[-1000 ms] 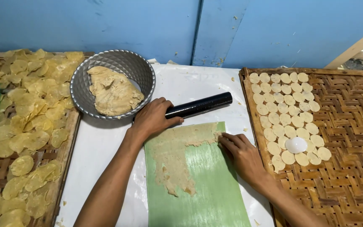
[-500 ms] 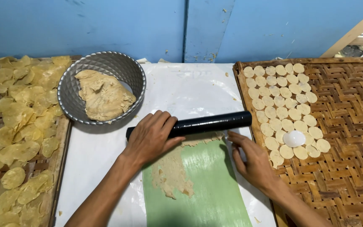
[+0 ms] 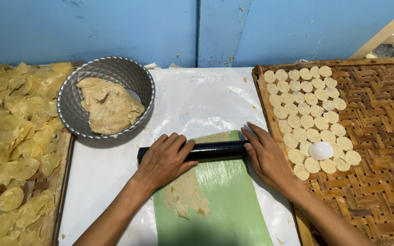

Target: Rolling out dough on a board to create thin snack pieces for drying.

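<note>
Left hand lies palm-down across the left part of a black roller, fingers spread slightly and nearly straight, draped over the roller rather than curled round it. Right hand rests flat at the roller's right end, fingers extended and close together, fingertips touching the end of the roller; whether the palm presses the sheet below cannot be told.

The roller, one in number, lies crosswise on the upper edge of one green sheet, which lies on a white cover. A ragged patch of flattened dough lies on the sheet, just below the left hand.

One metal bowl stands at upper left and holds one lump of dough.

One woven tray at right carries roughly forty pale discs in rows, and one white round cutter lying among them near the right hand.

One tray at left carries many overlapping yellow chips, too many to count.
</note>
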